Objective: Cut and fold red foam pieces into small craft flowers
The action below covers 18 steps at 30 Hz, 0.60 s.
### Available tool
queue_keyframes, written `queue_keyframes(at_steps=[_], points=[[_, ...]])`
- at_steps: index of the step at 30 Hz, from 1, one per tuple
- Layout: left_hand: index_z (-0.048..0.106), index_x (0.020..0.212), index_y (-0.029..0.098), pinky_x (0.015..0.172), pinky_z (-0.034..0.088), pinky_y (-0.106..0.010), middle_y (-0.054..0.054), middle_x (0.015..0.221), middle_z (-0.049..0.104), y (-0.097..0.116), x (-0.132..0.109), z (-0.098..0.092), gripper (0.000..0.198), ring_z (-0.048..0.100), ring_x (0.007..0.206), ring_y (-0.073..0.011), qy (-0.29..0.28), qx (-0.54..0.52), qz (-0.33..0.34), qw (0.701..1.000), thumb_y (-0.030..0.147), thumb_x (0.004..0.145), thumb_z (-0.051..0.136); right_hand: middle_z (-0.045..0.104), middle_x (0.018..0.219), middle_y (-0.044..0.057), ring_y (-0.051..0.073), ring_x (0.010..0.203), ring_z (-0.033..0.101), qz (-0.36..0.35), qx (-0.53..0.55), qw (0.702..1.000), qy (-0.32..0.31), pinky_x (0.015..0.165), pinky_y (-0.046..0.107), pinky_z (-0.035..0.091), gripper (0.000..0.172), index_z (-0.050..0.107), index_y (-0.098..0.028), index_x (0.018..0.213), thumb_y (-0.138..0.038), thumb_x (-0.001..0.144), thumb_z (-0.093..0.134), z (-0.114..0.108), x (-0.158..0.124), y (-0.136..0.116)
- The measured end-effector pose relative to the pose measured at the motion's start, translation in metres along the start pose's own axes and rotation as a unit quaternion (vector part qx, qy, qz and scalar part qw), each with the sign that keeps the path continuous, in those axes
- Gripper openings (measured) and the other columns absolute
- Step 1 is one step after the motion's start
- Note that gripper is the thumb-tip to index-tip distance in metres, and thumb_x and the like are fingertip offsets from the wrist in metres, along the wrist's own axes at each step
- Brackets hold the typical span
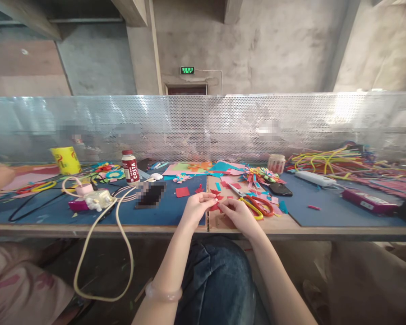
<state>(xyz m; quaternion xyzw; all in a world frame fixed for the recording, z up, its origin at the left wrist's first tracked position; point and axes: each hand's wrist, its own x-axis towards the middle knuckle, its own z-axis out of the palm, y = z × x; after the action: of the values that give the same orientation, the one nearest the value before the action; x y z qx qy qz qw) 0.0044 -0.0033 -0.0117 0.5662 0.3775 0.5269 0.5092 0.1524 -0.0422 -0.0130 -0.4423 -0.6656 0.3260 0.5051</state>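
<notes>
Between my two hands is a small piece of red paper (215, 193), pinched at its edges over the table. My left hand (199, 206) has its thumb and fingers closed on the paper's left side. From the right, my right hand (237, 214) grips it with bent fingers, which partly hide it. Scissors (262, 206) with red and yellow handles lie just beyond my right hand. A red paper square (182, 192) rests on the blue mat to the left. Colourful paper flowers (257, 176) and cut scraps lie behind my hands.
A white cable loop (131, 257) hangs off the front edge at left. Beyond it stand a Costa bottle (130, 168) and a yellow roll (66, 160). Coloured pipe cleaners (328, 162) are heaped at right, near a power strip (314, 178). A person's hand (0, 178) shows at far left.
</notes>
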Motion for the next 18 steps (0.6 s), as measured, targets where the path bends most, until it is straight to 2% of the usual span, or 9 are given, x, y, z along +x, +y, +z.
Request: queue_keyframes(at_steps=[5,10,14,18], points=[[0.065,0.083,0.011,0.062,0.049,-0.023,-0.010,0.085,0.067,0.0032,-0.0011,0.0018,0.022,0.062,0.074,-0.0160,-0.003,0.000,0.001,1.000,0.020,0.063,0.070,0.058,0.063,0.000,0.013,0.059,0.052,-0.012,-0.011,1.000,0.020,0.056,0.023,0.039,0.029,0.058,-0.016,0.069,-0.042,0.077,0.051,0.0007,0.0011,0.0021],[0.065,0.082,0.011,0.063,0.050,-0.025,-0.008,0.082,0.067,0.0038,-0.0028,0.0009,0.024,0.061,0.068,-0.0141,-0.036,-0.006,0.003,0.999,0.024,0.062,0.072,0.054,0.059,-0.002,0.012,0.053,0.049,0.000,0.003,0.998,0.062,0.050,0.023,0.036,0.026,0.056,-0.017,0.073,-0.043,0.077,0.051,0.0018,0.0027,0.0039],[0.064,0.085,0.012,0.064,0.051,-0.026,-0.007,0.078,0.066,0.0043,-0.0044,-0.0005,0.026,0.061,0.067,-0.0137,-0.062,-0.006,0.001,0.998,0.026,0.064,0.072,0.054,0.057,-0.002,0.012,0.052,0.048,0.000,0.009,0.998,0.056,0.051,0.023,0.036,0.027,0.053,-0.018,0.072,-0.044,0.079,0.050,0.0020,0.0025,0.0032],[0.062,0.088,0.012,0.064,0.052,-0.028,-0.008,0.082,0.065,0.0060,-0.0055,0.0000,0.028,0.062,0.072,-0.0165,-0.058,-0.013,0.006,0.998,0.026,0.065,0.071,0.058,0.064,0.000,0.014,0.060,0.053,-0.026,-0.008,0.999,0.043,0.058,0.025,0.039,0.028,0.055,-0.017,0.074,-0.043,0.080,0.048,0.0018,0.0025,0.0043]])
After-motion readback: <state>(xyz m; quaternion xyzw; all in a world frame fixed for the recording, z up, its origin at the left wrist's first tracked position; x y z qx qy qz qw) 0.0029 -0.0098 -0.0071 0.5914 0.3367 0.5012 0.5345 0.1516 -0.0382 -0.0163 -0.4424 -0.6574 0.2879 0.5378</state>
